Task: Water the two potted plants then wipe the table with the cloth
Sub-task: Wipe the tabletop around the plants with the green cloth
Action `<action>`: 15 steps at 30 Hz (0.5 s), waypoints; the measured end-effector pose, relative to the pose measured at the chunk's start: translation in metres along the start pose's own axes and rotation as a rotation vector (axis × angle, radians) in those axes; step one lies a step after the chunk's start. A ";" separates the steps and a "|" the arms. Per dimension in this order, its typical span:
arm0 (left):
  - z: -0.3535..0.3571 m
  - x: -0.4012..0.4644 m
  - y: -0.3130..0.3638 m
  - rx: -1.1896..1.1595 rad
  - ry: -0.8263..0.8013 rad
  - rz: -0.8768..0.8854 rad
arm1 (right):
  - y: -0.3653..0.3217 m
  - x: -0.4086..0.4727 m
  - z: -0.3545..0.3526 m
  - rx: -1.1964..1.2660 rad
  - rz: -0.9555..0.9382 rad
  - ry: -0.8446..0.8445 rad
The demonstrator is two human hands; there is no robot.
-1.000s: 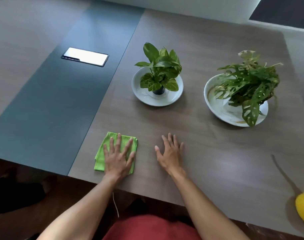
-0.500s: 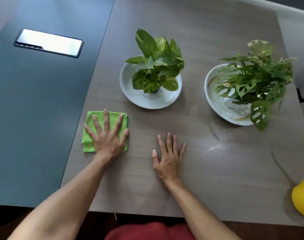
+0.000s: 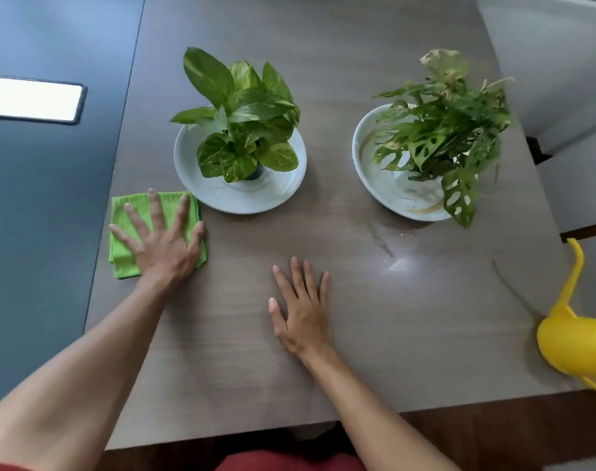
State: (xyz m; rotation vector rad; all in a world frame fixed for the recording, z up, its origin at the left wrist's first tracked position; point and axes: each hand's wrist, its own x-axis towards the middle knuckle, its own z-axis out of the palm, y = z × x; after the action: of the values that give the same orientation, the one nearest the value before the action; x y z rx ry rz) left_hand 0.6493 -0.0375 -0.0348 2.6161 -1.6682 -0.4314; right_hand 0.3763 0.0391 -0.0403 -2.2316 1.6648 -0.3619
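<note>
Left hand (image 3: pixel 164 244): your spread palm has slid the cloth (image 3: pixel 121 239) forward, wiping underway.
Right hand (image 3: pixel 301 314): flat, empty, on desk (image 3: pixel 408 317).

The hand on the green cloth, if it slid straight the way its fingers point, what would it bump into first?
The left hand lies flat on the green cloth, fingers pointing away and slightly left. Straight on looks like bare table. It probably passes just left of the white dish under the nearer plant, though that's close.
</note>
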 end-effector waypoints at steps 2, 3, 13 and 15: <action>0.004 -0.017 0.015 -0.007 -0.003 -0.008 | 0.009 -0.004 -0.005 0.087 0.009 0.030; 0.008 -0.026 0.026 -0.005 -0.003 -0.007 | 0.016 -0.008 -0.008 0.118 0.022 0.067; 0.038 -0.088 0.135 0.010 -0.015 0.011 | 0.159 -0.051 -0.074 0.089 0.446 0.276; 0.043 -0.094 0.160 0.011 -0.020 0.023 | 0.194 -0.062 -0.089 0.052 0.504 0.281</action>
State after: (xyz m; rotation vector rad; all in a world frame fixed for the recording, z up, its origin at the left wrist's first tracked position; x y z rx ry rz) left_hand 0.4598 -0.0168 -0.0305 2.6061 -1.7098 -0.4511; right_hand 0.1538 0.0380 -0.0391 -1.6968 2.2509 -0.5933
